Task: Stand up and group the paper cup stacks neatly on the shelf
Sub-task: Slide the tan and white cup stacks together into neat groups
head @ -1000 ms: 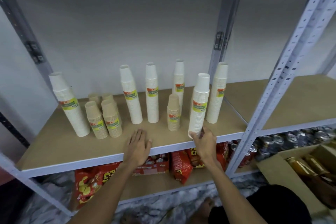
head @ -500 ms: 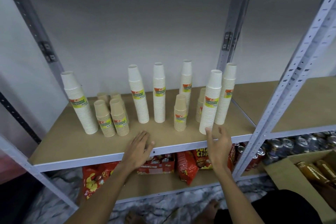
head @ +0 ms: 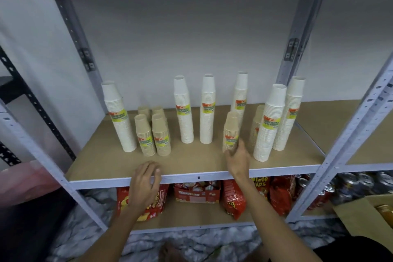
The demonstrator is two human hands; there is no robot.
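Paper cup stacks stand upright across the wooden shelf, none lying down: six tall white ones and several short brown ones. At the far left is a tall white stack, leaning a little, with a cluster of four short brown stacks just beside it on the right, two in front and two behind. Two more white stacks stand near the middle, close together but apart. Behind and to the right rises another white stack near the back wall, and in front of it a short brown stack. At the right end two white stacks stand side by side, nearly touching, with a further brown stack half hidden behind the nearer one. The right hand reaches over the shelf's front, fingers spread and loose, its fingertips at the base of the brown stack in front; whether they touch it is hard to tell through the blur, and it grips nothing. The left hand rests with curled fingers on the metal front edge of the shelf, holding no cups. Red snack bags and cans fill the level below
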